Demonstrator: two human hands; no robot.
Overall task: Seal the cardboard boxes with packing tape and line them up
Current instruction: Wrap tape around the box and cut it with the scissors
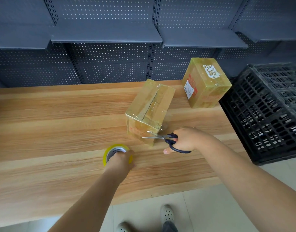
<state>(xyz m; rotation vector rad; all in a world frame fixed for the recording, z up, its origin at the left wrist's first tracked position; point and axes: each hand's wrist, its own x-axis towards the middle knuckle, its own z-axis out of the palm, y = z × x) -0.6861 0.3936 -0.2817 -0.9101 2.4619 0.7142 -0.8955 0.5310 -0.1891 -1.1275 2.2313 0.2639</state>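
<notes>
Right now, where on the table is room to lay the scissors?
Bare wood lies left of the tape roll and the near box, and along the table's front edge. Crowded: the right side, with the far box beside the crate.

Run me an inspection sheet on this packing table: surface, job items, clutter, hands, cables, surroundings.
Surface: wooden table, woodgrain top, no damage visible.
Job's things: near cardboard box, taped, top seam still showing; far cardboard box, fully taped, labelled, at the back right; the two stand apart at different angles.
Tools: yellow tape roll; scissors, blades open at the near box's front corner.
Clutter: nothing seen.
Hands: left hand grips the tape roll on the table; right hand holds the scissors.
Cables: nothing seen.
Surroundings: black plastic crate right of the table; dark perforated shelving behind.
</notes>
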